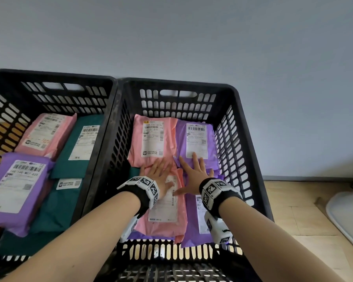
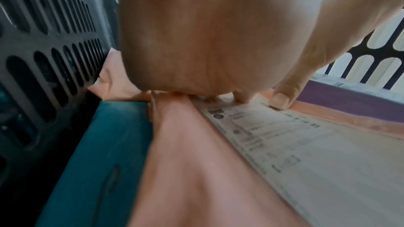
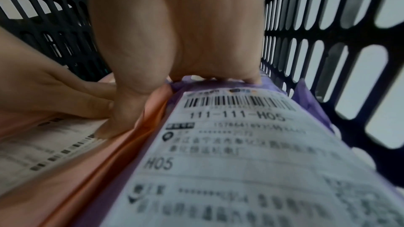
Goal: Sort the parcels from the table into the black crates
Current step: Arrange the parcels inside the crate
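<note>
Left hand: flat, fingers spread, palm down on the near pink parcel in the right crate. The wrist view shows the fingertips pressing its label edge.

Right hand: also flat and spread, fingers reaching onto the far purple parcel, thumb lying over toward the pink one. Neither hand is gripping anything.

Near purple parcel, label H05, lies just beside the pink one and against the crate's right wall. A far pink parcel sits behind; a green one shows underneath at the left.

Left crate holds pink, purple and green parcels.

Judgement: soft plastic mailers, light, slick and crinkly; they give under the palm. Flat pressure settles them; to lift one, pinch a free edge or corner.
</note>
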The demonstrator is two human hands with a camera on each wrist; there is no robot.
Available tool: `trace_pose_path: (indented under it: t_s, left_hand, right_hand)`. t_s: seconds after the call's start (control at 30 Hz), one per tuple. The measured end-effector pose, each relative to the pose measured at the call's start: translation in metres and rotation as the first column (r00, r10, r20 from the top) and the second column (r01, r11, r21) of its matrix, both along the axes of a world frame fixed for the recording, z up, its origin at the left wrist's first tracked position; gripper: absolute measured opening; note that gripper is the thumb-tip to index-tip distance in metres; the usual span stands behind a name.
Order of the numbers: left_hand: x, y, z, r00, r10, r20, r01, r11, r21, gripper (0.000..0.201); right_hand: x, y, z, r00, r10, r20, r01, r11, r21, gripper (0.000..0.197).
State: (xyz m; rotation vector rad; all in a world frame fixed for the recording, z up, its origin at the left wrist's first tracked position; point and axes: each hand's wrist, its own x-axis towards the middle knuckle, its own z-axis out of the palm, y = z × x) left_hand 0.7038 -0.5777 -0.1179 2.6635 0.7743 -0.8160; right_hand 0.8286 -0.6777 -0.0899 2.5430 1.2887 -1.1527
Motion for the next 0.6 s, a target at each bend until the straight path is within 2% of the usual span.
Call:
trace_pose_path:
  t_s: [0.33,0.6]
  left_hand:
    - [-0.001,0.000,-0.016,1.000,0.018,0.019,-0.018,1.000,-0.008,0.067]
    - [0.001,-0.002,-0.005,1.000,0.005,0.005,-0.005,1.000,0.003,0.067]
  right_hand:
    - [-0.001,0.003,-0.018,0.999,0.009,0.052,-0.009,1.000,-0.008,0.123]
    - [0.003,0.004,-0.014,1.000,-0.005,0.019,0.006,1.000,-0.019,0.123]
